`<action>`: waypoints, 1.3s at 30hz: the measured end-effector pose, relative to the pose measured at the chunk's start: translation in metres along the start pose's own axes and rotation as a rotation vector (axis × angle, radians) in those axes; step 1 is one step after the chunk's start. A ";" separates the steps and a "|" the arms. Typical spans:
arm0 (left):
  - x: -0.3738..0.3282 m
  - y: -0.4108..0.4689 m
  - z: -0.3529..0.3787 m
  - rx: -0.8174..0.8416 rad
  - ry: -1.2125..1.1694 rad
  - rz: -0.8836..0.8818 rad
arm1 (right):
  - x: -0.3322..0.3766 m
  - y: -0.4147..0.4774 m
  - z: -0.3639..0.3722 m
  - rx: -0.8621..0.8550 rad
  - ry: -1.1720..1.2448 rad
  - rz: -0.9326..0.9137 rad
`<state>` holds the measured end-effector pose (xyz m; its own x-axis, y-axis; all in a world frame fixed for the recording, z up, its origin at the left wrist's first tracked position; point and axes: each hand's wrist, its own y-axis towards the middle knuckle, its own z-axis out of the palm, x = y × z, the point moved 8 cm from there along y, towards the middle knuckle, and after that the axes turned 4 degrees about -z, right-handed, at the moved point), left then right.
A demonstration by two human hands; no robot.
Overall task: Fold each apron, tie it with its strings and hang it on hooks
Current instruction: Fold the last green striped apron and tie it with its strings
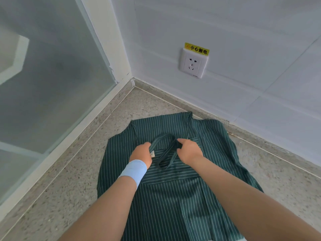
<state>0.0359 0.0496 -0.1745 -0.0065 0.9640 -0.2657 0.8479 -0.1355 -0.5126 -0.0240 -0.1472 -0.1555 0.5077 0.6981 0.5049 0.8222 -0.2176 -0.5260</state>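
Speckled floor (83,140) in a tiled corner, socket (193,64) on the wall. Green striped apron (173,197) lies spread on it. Left grip (141,153) pinches the apron by its label (152,154), right grip (189,151) is curled round the strap (164,156).

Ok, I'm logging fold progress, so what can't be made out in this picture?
1. Apron, near end: head view, cut off by the bottom edge.
2. Left hand, grip: fingertips hidden behind the hand itself.
3. Strap, top part: covered by the right hand.
4. Tag, text: too small to read.
5. Behind the glass: blurred by its frosting.
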 end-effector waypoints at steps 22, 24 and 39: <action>0.083 -0.097 0.020 -0.120 0.061 0.020 | 0.032 -0.086 0.072 -0.126 -0.595 -0.342; 0.076 -0.100 0.016 -0.151 0.002 0.072 | 0.020 -0.082 0.070 -0.116 -0.578 -0.187; -0.002 -0.054 0.032 0.373 0.314 0.147 | -0.004 -0.057 0.029 0.128 -0.318 -0.234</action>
<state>-0.0263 0.0478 -0.1723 0.3070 0.9431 -0.1280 0.5804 -0.2921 -0.7601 -0.0808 -0.1183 -0.1472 0.1895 0.8991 0.3947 0.8571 0.0446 -0.5132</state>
